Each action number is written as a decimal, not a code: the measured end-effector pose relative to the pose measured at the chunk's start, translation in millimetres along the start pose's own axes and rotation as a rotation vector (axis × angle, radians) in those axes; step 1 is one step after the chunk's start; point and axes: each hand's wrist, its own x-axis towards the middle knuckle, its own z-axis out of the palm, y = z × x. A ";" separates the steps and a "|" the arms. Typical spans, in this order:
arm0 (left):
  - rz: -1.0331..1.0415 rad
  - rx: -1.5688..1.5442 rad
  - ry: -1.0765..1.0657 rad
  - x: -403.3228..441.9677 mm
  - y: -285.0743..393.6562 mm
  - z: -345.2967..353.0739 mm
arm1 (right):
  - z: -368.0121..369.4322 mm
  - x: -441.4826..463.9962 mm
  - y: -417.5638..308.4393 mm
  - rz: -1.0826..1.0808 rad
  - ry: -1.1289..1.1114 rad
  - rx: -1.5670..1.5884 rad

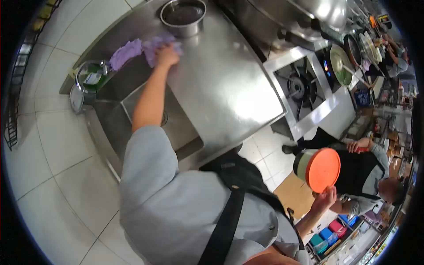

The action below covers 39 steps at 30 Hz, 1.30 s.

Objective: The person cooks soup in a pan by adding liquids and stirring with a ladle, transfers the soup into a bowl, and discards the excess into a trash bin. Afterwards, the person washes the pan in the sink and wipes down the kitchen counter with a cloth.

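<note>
My left hand (167,56) grips a purple cloth (154,44) against the steel counter (221,84) behind the sink (176,128). More purple cloth (125,54) lies just left of it; I cannot tell if it is a separate piece. A round steel pan (183,20) stands on the counter near that hand. Off to the right, my right hand (325,198) holds a round food container (302,165) with an orange lid (323,170), tilted on its side in this view. It is held above the floor, away from the counter.
A clear container with green contents (93,79) stands at the sink's left corner. Right of the counter is a gas burner (300,86), with pans (340,66) beyond. A co-worker (357,172) in a black apron stands close by my right hand.
</note>
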 end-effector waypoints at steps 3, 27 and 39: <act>0.353 0.009 0.075 -118.4 106.5 46.6 | 10.3 -0.4 10.3 0.001 0.042 0.041; -0.452 -0.778 0.311 -270.2 -295.7 -28.5 | -41.0 -209.3 83.5 0.202 0.232 0.067; 0.794 0.014 0.041 -212.0 183.2 73.4 | -88.3 -377.4 115.6 0.133 0.708 0.131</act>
